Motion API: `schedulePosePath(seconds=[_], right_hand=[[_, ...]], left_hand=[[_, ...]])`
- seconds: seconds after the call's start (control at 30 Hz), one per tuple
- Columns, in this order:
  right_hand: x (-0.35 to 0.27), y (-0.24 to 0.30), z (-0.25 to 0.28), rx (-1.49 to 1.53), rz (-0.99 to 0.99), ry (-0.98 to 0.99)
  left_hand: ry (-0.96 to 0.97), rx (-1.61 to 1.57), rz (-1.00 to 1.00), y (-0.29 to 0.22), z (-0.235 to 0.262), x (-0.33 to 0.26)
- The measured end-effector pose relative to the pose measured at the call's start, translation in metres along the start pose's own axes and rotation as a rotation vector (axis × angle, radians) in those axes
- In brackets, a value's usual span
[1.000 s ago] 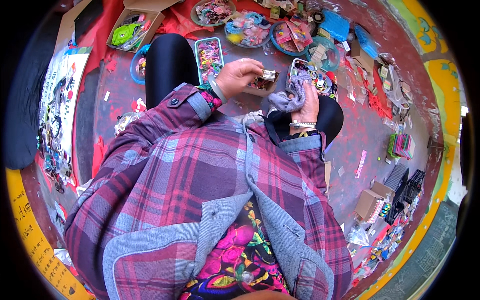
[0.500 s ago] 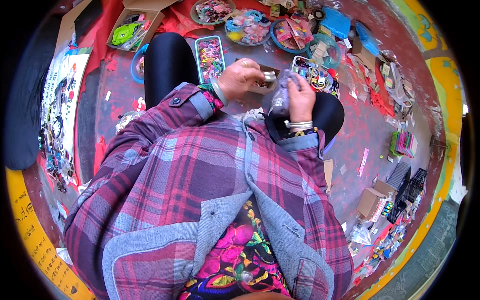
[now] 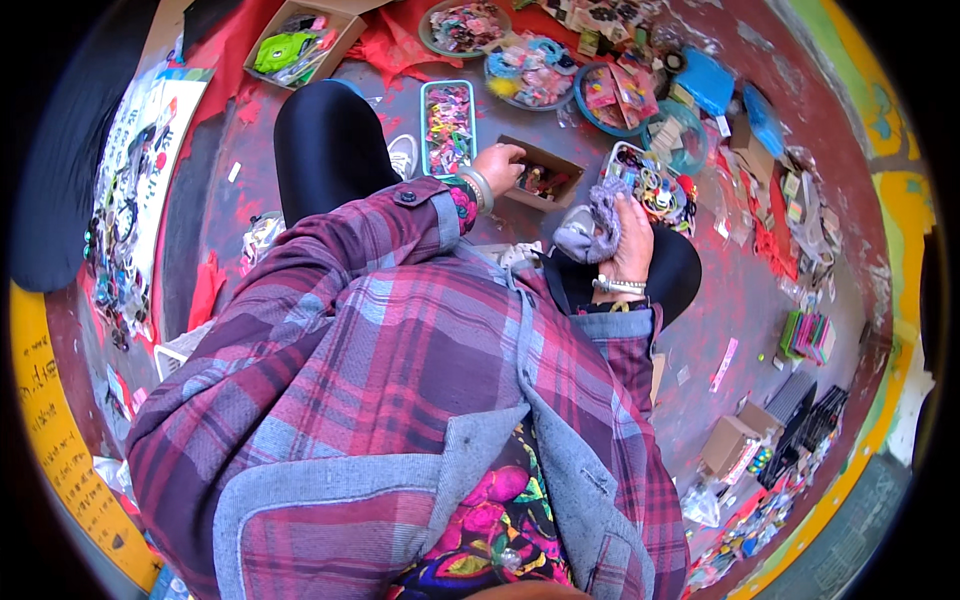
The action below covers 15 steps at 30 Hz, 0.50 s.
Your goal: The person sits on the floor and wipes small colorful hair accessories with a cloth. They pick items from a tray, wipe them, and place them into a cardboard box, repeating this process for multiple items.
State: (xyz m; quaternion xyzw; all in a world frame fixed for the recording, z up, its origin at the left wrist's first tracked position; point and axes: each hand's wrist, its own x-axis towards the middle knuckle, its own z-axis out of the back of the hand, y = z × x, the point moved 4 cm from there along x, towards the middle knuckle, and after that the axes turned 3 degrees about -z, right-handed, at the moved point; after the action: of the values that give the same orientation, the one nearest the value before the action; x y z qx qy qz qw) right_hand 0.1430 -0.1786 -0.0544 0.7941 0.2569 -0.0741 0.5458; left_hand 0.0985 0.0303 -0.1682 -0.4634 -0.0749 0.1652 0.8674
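My left hand point(image 3: 497, 165) reaches forward over a small brown cardboard box point(image 3: 543, 171) of small items on the floor, its fingers curled at the box's near left corner; whether it grips anything I cannot tell. My right hand point(image 3: 628, 238) is closed around a bunched grey-lilac fluffy piece point(image 3: 590, 228), held above my black-clad right knee point(image 3: 672, 275). Both arms wear a plaid purple and grey shirt, with bangles at each wrist. A narrow teal tray point(image 3: 447, 118) of colourful small pieces lies just left of the box.
Round bowls of trinkets point(image 3: 528, 72) and a clear tub point(image 3: 652, 180) crowd the red floor ahead. A cardboard box with a green item point(image 3: 295, 45) sits far left. Small boxes and packets point(image 3: 760, 440) lie at the right. My left knee point(image 3: 325, 150) rises in black.
My left hand has moved away from the right hand and forward to the brown box. The right hand with the fluffy piece has lowered slightly and stayed near the knee.
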Motion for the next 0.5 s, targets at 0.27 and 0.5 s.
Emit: schedulePosePath(seconds=[0.27,0.5], right_hand=[[-0.001,-0.014,-0.027,-0.148,-0.170,0.056],[0.009,-0.031,-0.057,-0.223,-0.342,0.221]], left_hand=[[0.055,0.782,0.333,0.156,0.052,0.024],[0.226,0.951,0.508,0.297,0.032,0.021]])
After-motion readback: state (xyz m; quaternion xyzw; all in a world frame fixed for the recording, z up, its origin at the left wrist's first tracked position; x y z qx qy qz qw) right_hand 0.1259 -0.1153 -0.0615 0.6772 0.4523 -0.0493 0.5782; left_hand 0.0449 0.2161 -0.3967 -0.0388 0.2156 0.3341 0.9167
